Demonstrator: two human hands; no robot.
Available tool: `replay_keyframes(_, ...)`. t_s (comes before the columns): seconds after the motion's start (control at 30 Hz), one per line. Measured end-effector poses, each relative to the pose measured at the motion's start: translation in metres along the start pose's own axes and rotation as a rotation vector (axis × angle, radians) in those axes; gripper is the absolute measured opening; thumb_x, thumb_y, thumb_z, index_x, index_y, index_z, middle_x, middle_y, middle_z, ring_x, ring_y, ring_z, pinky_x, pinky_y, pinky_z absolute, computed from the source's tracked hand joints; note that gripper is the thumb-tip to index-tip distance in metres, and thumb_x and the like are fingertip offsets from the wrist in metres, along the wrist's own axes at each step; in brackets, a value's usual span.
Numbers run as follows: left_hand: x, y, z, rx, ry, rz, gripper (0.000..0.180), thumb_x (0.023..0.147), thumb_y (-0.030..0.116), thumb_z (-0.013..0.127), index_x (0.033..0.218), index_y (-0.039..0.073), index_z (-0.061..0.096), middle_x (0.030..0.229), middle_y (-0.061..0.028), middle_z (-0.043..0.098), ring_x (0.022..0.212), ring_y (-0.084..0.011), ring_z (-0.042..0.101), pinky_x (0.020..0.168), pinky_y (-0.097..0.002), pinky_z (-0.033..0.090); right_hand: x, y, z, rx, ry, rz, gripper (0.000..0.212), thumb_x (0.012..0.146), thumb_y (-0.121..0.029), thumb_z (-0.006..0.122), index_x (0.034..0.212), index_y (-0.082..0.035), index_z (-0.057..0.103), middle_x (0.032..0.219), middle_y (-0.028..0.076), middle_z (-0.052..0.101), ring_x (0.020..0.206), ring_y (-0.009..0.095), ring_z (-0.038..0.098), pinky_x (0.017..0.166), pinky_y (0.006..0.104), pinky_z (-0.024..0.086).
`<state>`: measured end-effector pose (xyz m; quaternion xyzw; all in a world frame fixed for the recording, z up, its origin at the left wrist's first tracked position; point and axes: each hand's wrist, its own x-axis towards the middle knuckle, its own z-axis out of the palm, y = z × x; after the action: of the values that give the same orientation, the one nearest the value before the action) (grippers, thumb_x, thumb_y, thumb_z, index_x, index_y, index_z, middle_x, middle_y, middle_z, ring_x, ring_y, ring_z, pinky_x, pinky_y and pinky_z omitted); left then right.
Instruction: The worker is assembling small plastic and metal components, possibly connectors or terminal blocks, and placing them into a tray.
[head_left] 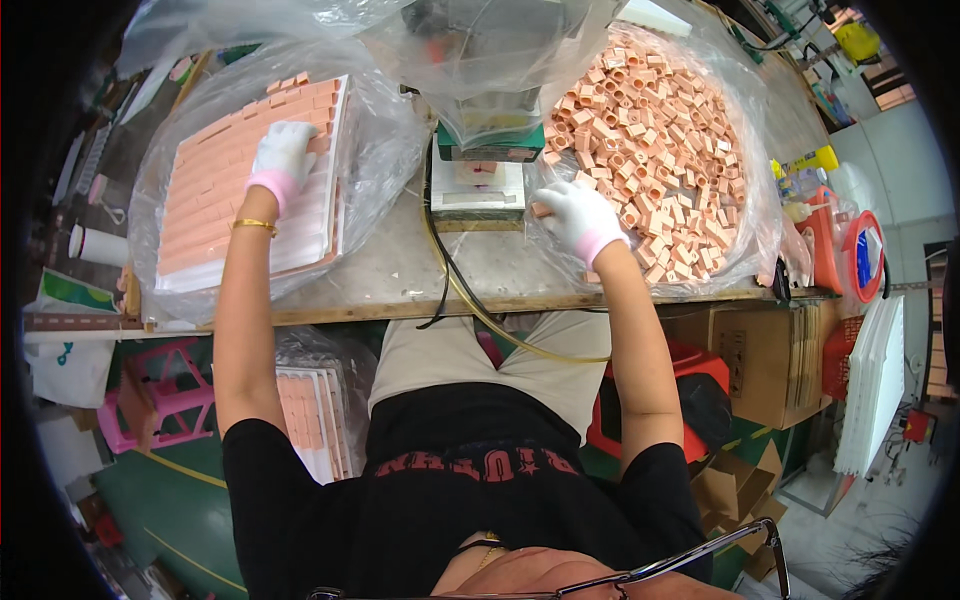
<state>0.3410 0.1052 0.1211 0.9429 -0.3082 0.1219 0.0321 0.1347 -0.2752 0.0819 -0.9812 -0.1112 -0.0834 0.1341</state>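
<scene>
- The left hand [283, 155], in a white glove, rests flat with fingers spread on the rows of pink blocks [215, 190] in the white tray [318, 225], far left on the bench.
- The right hand [577, 217] pinches 1 pink piece [541, 210] at the near edge of the loose heap [650, 140].
- Clear plastic bags [380, 140] veil the tray, the heap and the machine [490, 120]; details blur.

Workbench [400, 270]: pale, scuffed top, wooden front edge. On it, left: clear plastic bag [380, 150] holding white tray [325, 215] of pink blocks. Centre: small green-based machine [487, 140] under plastic. Right: bagged heap of loose pink blocks [660, 140].
</scene>
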Motion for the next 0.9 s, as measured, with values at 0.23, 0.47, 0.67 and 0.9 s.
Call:
replay_keyframes(0.23,-0.032,0.08,0.003,-0.553,0.223,0.177,0.031,0.085,0.006,0.061,0.115,0.002,0.056,0.097,-0.0125,0.06,0.097,-0.0253,0.057,0.083,-0.0325,0.048,-0.014,-0.004,-0.003,0.127,0.1,0.059,0.018,0.079,-0.012,0.065,0.095,-0.006,0.061,0.096,0.014,0.063,0.089,0.032,0.06,0.076,0.0381,0.051)
replay_keyframes(0.47,-0.059,0.164,-0.014,-1.138,-0.105,0.051,0.041,0.089,0.014,0.059,0.126,0.0,0.048,0.11,-0.0111,0.056,0.1,-0.0189,0.057,0.081,-0.0286,0.048,0.001,-0.079,-0.022,0.65,0.211,0.037,0.035,0.083,-0.014,0.066,0.116,-0.005,0.057,0.099,0.013,0.064,0.088,0.022,0.063,0.079,0.0311,0.05)
replay_keyframes(0.67,-0.061,0.198,0.014,-2.097,-0.151,-0.346,0.046,0.094,0.017,0.054,0.135,-0.001,0.04,0.126,-0.0106,0.05,0.11,-0.0179,0.053,0.091,-0.0318,0.045,-0.004,-0.094,-0.008,0.859,0.08,0.156,0.046,0.076,-0.017,0.073,0.118,-0.005,0.057,0.1,0.016,0.064,0.084,0.029,0.064,0.077,0.0344,0.051)
replay_keyframes(0.9,-0.063,0.211,0.028,-2.111,-0.245,-0.575,0.04,0.091,0.011,0.058,0.129,0.003,0.049,0.121,-0.0028,0.055,0.11,-0.0136,0.054,0.09,-0.0276,0.046,-0.002,-0.089,-0.005,0.375,0.26,0.171,0.048,0.075,-0.013,0.071,0.12,-0.005,0.053,0.096,0.019,0.063,0.089,0.035,0.061,0.076,0.0397,0.051)
